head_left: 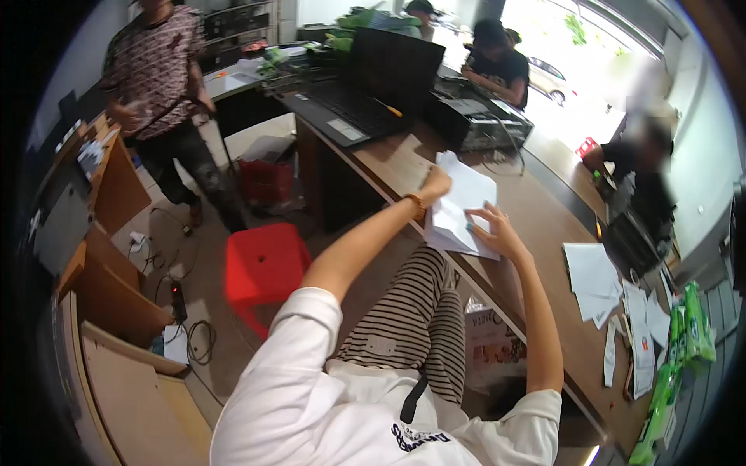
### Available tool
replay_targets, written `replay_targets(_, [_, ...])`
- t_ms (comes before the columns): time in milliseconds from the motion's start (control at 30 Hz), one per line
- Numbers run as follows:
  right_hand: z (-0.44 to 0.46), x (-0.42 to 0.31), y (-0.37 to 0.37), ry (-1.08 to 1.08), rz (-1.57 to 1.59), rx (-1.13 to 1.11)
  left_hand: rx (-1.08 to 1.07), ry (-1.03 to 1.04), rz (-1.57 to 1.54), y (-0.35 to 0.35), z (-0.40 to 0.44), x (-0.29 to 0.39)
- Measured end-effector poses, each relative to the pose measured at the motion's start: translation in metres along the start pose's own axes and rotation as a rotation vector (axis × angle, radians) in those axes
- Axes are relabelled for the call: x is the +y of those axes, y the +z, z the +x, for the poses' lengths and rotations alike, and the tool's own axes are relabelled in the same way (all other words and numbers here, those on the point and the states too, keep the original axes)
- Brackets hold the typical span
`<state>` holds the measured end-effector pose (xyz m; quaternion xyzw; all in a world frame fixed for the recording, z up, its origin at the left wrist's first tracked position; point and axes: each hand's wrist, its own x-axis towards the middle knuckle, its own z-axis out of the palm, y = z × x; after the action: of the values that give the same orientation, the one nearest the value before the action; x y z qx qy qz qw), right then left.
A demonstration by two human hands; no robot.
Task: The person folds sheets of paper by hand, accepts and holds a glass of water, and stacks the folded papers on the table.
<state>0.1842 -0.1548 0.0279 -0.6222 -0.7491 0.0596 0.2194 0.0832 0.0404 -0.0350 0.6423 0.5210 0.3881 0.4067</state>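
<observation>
Head view, the only one. Paper (470, 190), white, lies on the table (536, 206) right at the near edge, in front of the person's lap. Looks folded or layered; can't tell how many sheets. Left hand (436, 184): fingers curled in, pinching the paper's left edge by the look of it; fingertips hidden. Right hand (500, 231): fingers spread over the near right part of the paper, touching it, not gripping.

Handling, judged: very light, limp, creases and tears easily, probably slides on the smooth top. Best held by edge or corner between thumb and fingers, other palm flat on it; a hard grip would crumple it.

Around: laptop (353, 109) open, beyond and to the left. Printer (483, 123) just past the paper's far end, so little room that way. Loose sheets (594, 279) to the right, apart from the paper. Green packs (674, 365) at the far right. Red stool (266, 260) on the floor, left of the left arm, clear of the work. Standing person (159, 85) at the left; seated person (505, 74) behind the printer. Table edge is the main limit: paper could slip off toward the lap.
</observation>
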Motion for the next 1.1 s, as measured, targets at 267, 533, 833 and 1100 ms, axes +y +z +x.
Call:
replay_targets(267, [-0.008, 0.001, 0.000, 0.084, -0.320, 0.057, 0.127, 0.193, 0.394, -0.019, -0.058, 0.034])
replay_targets(533, [-0.009, -0.004, 0.016, -0.196, -0.140, 0.462, 0.237, 0.373, 0.485, -0.014, -0.062, 0.022])
replay_targets(833, [-0.065, -0.094, 0.031, 0.036, 0.214, 0.600, 0.396, 0.413, 0.440, -0.009, -0.065, 0.020])
replay_targets(1100, [-0.104, -0.092, 0.124, -0.291, 0.497, -0.378, 0.371, 0.412, 0.434, -0.009, -0.066, 0.019])
